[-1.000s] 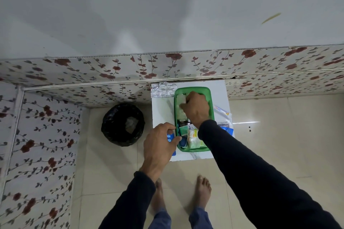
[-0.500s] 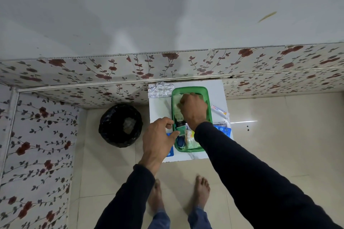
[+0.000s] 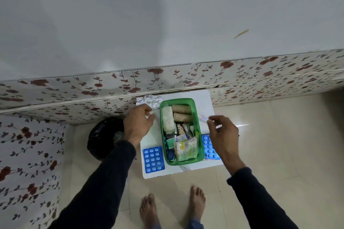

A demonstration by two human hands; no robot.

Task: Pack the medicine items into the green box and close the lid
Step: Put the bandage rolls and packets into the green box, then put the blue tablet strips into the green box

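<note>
Head view: green box (image 3: 195,117) sits mid-frame on the white table (image 3: 208,98), lid off, packed with bandage rolls (image 3: 181,109), gauze (image 3: 168,121) and packets. Left hand (image 3: 137,122), fingers loosely curled and holding nothing, hovers near a silver strip (image 3: 151,100). Right hand (image 3: 222,135) pinches a small tube (image 3: 202,118). Blue strips flank the box: left (image 3: 153,159), right (image 3: 209,148).

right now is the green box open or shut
Open: the green box has no lid on, so bandage rolls and packets inside show.
</note>
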